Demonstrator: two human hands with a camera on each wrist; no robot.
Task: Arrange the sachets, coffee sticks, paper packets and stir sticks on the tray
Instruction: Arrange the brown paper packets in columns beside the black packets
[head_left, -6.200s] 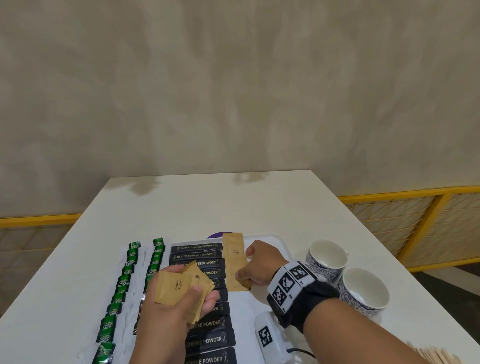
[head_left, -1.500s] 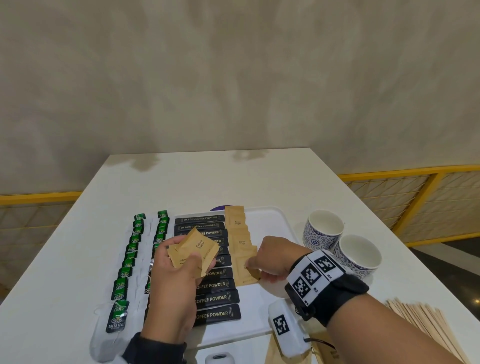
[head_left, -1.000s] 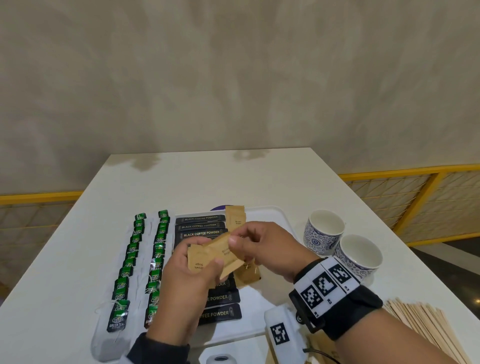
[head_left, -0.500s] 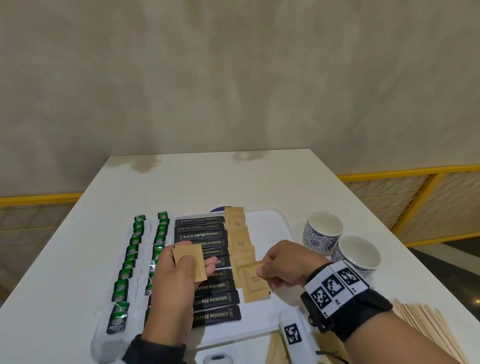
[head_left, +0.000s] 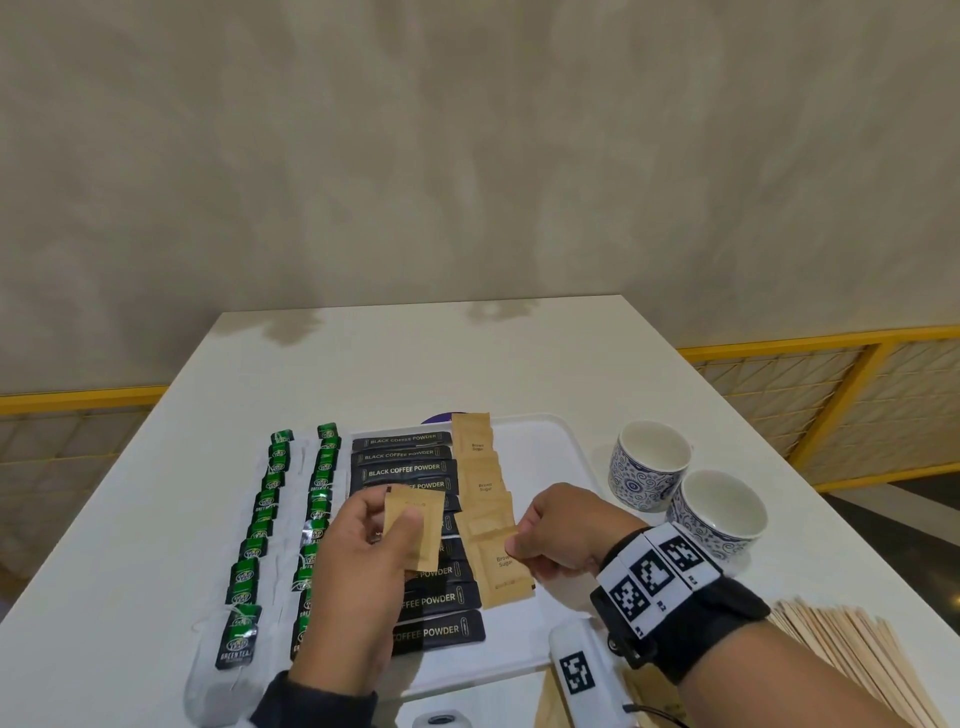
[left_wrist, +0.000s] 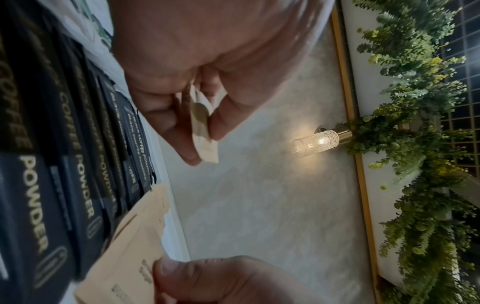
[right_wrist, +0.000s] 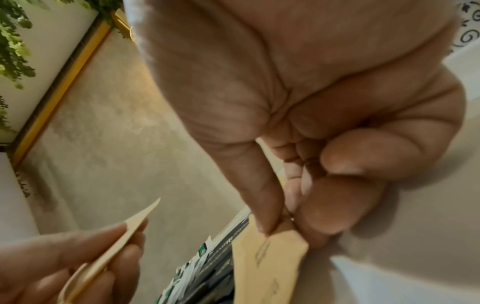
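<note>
A white tray (head_left: 540, 447) carries a column of black coffee sticks (head_left: 405, 467) and, beside it, an overlapping column of brown sugar paper packets (head_left: 480, 483). Green tea sachets (head_left: 265, 504) lie in two columns left of the coffee sticks. My right hand (head_left: 519, 543) pinches a brown packet (head_left: 501, 571) by its right edge, down at the column's near end; the right wrist view shows the same packet (right_wrist: 267, 267) between thumb and forefinger. My left hand (head_left: 387, 519) holds another brown packet (head_left: 415, 525) upright over the coffee sticks, and this packet (left_wrist: 202, 123) is seen edge-on in the left wrist view. Wooden stir sticks (head_left: 852, 660) lie on the table at lower right.
Two blue-patterned cups (head_left: 652, 462) (head_left: 719, 512) stand right of the tray. A white device with a square marker (head_left: 582, 675) lies at the tray's near right corner. A yellow railing (head_left: 810, 343) runs beyond the table's edges, and bare tabletop stretches behind the tray.
My right hand took a brown packet from the left hand's stack and brought it down to the near end of the packet column. The left hand stays over the coffee sticks.
</note>
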